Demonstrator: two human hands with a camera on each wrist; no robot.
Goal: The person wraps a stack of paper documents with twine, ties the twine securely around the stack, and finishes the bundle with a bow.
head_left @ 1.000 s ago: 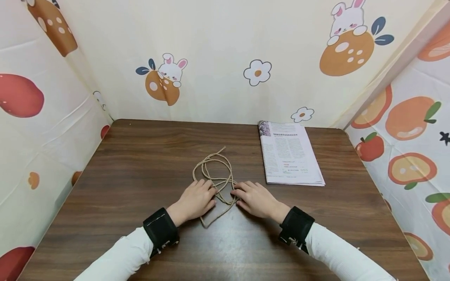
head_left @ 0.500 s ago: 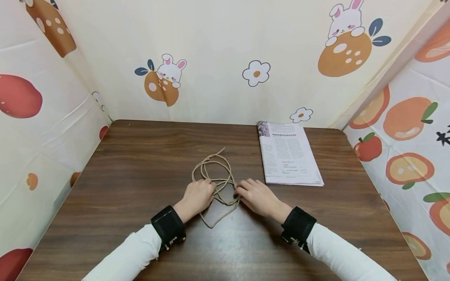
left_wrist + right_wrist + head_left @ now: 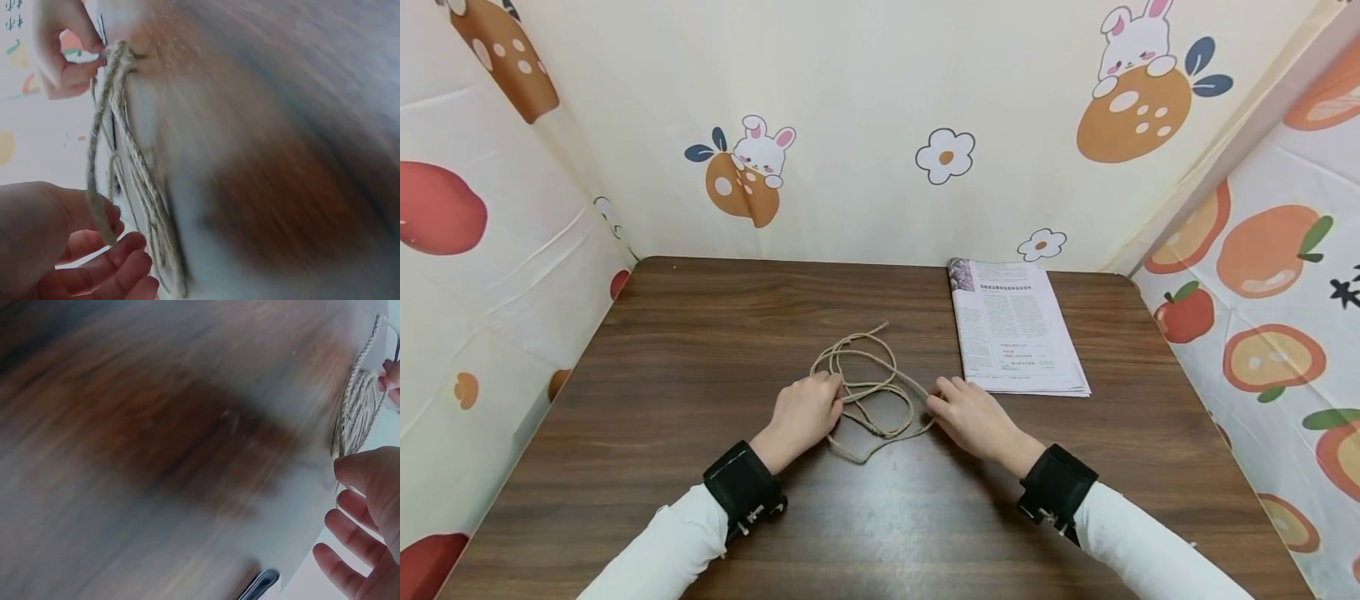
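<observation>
A thin tan rope (image 3: pixel 862 462) lies in loose overlapping loops on the brown table, with one frayed end pointing away at the back. My left hand (image 3: pixel 801 417) pinches one part of it at the left of the loops. In the left wrist view, a rope end sticks out past the thumb and index finger of this left hand (image 3: pixel 81 250). To the right of the loops, my right hand (image 3: pixel 973 421) pinches another stretch of the rope between thumb and fingers. The right wrist view shows this right hand (image 3: pixel 369 512) with its other fingers spread apart and the rope (image 3: pixel 359 412) beyond.
A folded newspaper (image 3: pixel 1018 329) lies at the back right of the wooden table (image 3: pixel 715 333), just beyond my right hand. Printed cloth walls (image 3: pixel 850 167) stand behind and at both sides. A black band (image 3: pixel 1056 492) wraps each wrist.
The hands have moved apart, the right one rightward and the left one slightly left. Both now pinch the rope where the fingers lay straighter before. The rope's near bend has been drawn rightward.
</observation>
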